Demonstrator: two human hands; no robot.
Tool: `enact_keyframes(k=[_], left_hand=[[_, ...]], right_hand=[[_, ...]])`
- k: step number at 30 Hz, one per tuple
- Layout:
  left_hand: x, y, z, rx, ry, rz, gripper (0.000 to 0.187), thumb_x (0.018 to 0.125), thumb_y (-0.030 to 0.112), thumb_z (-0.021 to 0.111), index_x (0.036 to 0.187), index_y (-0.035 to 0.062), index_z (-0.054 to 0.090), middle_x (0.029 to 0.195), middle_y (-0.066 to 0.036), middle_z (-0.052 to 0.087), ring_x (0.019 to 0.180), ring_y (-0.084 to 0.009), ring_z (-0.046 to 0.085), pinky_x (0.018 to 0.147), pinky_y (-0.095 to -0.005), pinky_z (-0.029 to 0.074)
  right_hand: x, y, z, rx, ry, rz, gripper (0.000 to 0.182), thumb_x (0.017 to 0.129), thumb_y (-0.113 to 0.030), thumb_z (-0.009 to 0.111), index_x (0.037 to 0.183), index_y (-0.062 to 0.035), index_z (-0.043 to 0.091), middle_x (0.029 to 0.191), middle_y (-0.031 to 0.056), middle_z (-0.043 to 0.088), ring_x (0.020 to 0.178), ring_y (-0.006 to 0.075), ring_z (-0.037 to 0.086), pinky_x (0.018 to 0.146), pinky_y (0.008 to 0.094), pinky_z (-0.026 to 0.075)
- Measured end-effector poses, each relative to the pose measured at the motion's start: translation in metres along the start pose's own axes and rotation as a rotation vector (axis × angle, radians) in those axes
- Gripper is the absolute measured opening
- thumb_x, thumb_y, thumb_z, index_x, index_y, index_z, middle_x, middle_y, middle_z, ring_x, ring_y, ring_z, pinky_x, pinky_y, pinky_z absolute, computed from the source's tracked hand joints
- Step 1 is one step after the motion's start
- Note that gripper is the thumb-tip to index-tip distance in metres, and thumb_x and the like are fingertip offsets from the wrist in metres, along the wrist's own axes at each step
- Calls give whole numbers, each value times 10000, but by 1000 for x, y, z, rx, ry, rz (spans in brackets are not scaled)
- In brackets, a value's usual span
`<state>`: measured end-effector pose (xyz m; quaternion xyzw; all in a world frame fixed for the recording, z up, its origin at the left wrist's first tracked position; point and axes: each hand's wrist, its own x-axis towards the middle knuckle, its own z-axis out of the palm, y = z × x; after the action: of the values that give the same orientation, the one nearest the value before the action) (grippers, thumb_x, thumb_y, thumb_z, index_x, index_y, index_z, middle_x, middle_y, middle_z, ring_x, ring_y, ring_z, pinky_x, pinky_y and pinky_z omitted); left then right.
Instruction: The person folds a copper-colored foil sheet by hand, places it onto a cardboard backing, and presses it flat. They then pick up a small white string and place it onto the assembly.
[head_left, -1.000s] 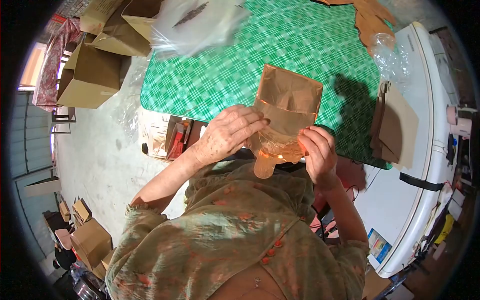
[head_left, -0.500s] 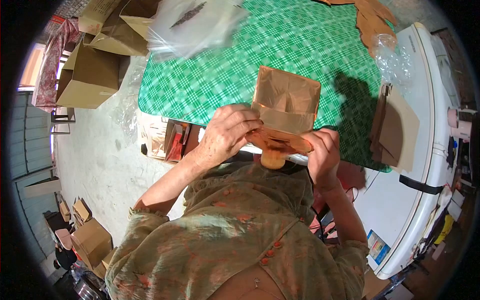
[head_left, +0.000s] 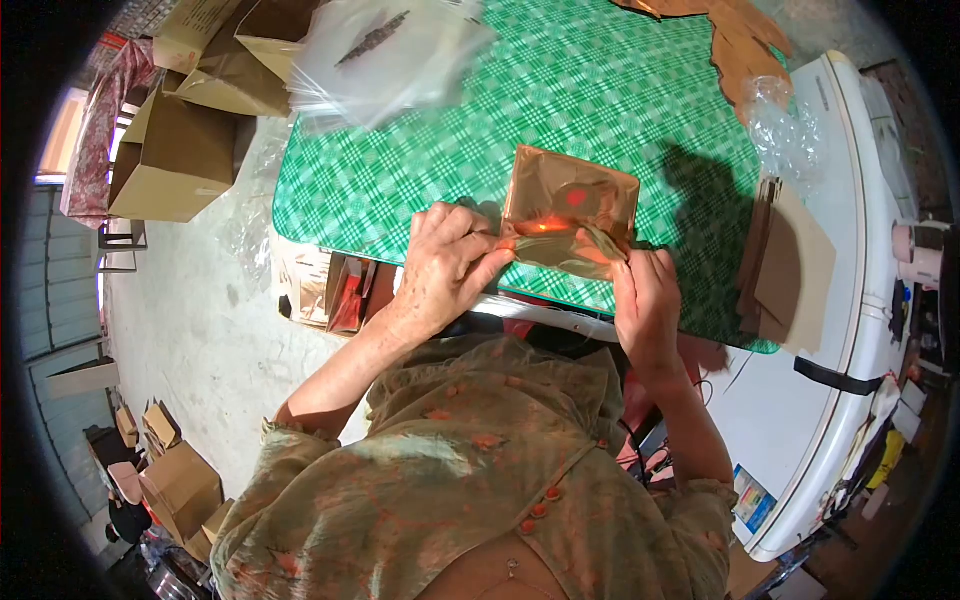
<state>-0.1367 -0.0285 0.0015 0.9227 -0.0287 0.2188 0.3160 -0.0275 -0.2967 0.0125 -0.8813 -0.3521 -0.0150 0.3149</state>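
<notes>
A translucent orange-brown plastic bag (head_left: 570, 205) lies against the near edge of the green checked table (head_left: 560, 90), with something reddish showing inside it. My left hand (head_left: 445, 265) pinches the bag's lower left edge. My right hand (head_left: 645, 290) grips the folded lower right edge. Both hands hold the bottom flap, which is folded up over the bag.
A stack of clear plastic bags (head_left: 385, 50) lies at the table's far left. Brown cardboard sheets (head_left: 790, 265) and crumpled clear plastic (head_left: 790, 125) sit to the right, beside a white appliance (head_left: 850, 330). Cardboard boxes (head_left: 175, 150) stand on the floor at left.
The bag was held upright with a rounded end hanging below my hands. It now lies lower on the table, its bottom part folded up and flattened.
</notes>
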Motion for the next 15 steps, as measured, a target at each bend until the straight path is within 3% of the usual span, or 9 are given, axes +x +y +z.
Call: enact_keyframes(k=[4,13,15], left_hand=[[6,2,3,31,-23,-57,152,950,210,814,974,64,782,962,-51,636,944,-270,537,846,-424,379],[17,6,12,120,14,-42,115,965,151,773,933,61,709,922,-71,579,894,-284,516,812,-431,369],[18,6,13,142,6,-42,109,958,141,772,932,66,698,917,-75,572,888,-289,515,806,-434,369]], right_hand=[[11,0,1,-69,9,19,84,1005,-60,642,949,-15,599,893,188,638,853,419,591,751,521,487],[19,4,5,-28,0,83,85,1034,-95,632,1012,-18,605,905,194,675,865,437,650,735,541,508],[20,1,5,30,-11,181,95,1040,-111,637,1061,-23,610,923,197,692,849,445,664,728,540,517]])
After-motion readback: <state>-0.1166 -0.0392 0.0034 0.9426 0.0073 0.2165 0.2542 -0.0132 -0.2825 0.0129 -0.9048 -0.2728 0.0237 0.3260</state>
